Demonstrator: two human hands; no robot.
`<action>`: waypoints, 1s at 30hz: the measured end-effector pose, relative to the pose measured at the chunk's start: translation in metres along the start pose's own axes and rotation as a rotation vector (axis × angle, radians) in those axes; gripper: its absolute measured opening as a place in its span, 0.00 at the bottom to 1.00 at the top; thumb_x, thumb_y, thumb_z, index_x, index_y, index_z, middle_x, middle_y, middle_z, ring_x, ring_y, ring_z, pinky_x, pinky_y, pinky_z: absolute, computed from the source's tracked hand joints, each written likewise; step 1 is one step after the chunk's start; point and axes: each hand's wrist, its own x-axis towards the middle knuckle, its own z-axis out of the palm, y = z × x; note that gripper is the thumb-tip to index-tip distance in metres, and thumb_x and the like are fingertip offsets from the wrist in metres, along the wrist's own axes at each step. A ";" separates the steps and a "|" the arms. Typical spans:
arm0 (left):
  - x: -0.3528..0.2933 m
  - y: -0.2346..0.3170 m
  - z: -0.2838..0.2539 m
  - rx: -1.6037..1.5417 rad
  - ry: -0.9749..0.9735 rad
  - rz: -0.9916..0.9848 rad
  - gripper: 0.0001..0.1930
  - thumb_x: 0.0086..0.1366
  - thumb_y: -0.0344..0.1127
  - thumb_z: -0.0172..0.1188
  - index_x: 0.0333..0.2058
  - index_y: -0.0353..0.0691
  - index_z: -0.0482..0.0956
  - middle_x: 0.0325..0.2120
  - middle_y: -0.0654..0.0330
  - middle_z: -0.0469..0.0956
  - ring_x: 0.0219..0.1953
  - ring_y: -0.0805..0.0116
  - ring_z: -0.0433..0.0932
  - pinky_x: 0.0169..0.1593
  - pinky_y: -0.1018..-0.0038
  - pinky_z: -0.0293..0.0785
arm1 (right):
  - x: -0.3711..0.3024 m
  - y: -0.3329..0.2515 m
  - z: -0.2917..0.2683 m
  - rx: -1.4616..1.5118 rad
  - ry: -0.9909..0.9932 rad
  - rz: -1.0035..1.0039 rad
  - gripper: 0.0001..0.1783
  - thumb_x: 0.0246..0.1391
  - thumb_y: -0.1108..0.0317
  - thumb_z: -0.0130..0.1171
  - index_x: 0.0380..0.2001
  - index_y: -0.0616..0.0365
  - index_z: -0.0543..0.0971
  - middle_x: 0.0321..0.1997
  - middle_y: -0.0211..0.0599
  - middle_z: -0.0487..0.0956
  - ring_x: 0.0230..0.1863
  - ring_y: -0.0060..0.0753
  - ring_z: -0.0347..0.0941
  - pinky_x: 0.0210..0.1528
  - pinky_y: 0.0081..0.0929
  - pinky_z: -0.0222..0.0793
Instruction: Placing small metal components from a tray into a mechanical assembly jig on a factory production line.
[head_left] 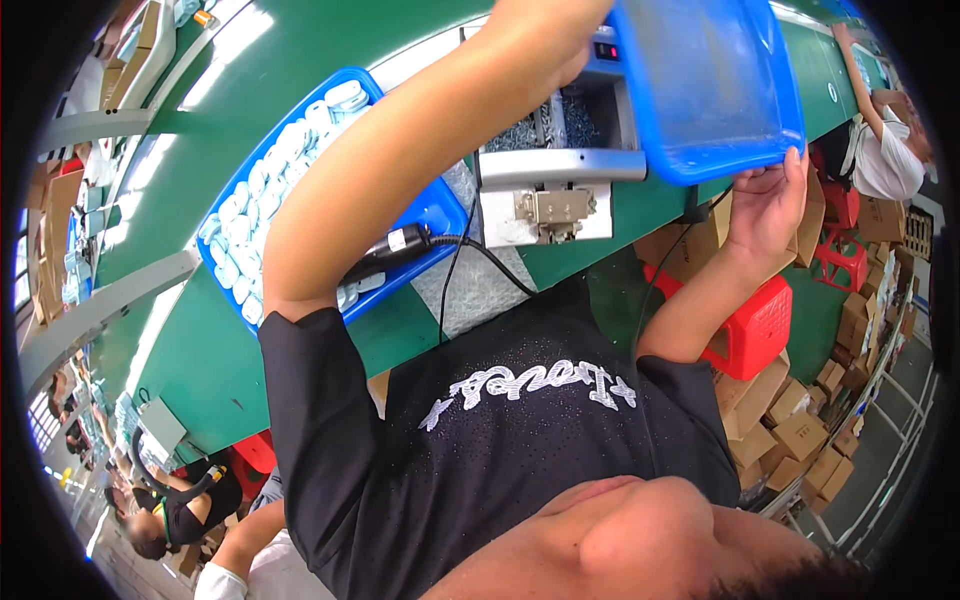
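Note:
A blue plastic tray (715,90) is held up and tilted at the upper right, its scuffed inside showing. My right hand (768,210) grips its near right corner, thumb and fingers at the rim. My left hand (570,62) reaches to the tray's left side; its fingers are hidden at the picture's top edge. Below my left forearm, a blue bin (350,78) is heaped with pale blue and white plastic parts (255,190). A black electric screwdriver (385,255) rests on a smaller blue bin (445,208). Between the bins and the tray stands a screw feeder (560,165) with small screws inside.
A metal fixture (555,210) sits before the feeder on the green table (390,335). Dark cables (490,255) hang at the table edge. Red stools (755,325) and cardboard boxes (800,435) stand at right. Other people (885,155) work at right and lower left.

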 end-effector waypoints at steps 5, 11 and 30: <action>0.063 -0.087 -0.046 0.275 -0.529 -0.151 0.26 0.74 0.42 0.55 0.61 0.29 0.65 0.51 0.40 0.76 0.48 0.48 0.80 0.53 0.59 0.79 | -0.027 0.009 -0.040 0.211 0.321 0.146 0.21 0.66 0.64 0.52 0.57 0.65 0.72 0.50 0.44 0.82 0.47 0.36 0.80 0.52 0.32 0.75; 0.022 -0.017 -0.053 1.246 -0.841 0.498 0.30 0.65 0.45 0.63 0.58 0.30 0.70 0.43 0.41 0.82 0.43 0.40 0.81 0.48 0.59 0.78 | -0.094 -0.019 -0.061 0.122 0.540 0.015 0.23 0.63 0.66 0.52 0.58 0.65 0.72 0.56 0.46 0.79 0.48 0.37 0.80 0.55 0.33 0.74; -0.001 0.036 -0.055 1.590 -0.318 -0.160 0.25 0.51 0.35 0.69 0.47 0.27 0.81 0.38 0.49 0.83 0.37 0.59 0.81 0.46 0.70 0.78 | -0.203 -0.021 -0.045 -0.367 0.628 -0.233 0.37 0.56 0.75 0.51 0.71 0.56 0.59 0.57 0.49 0.74 0.34 0.32 0.75 0.28 0.20 0.73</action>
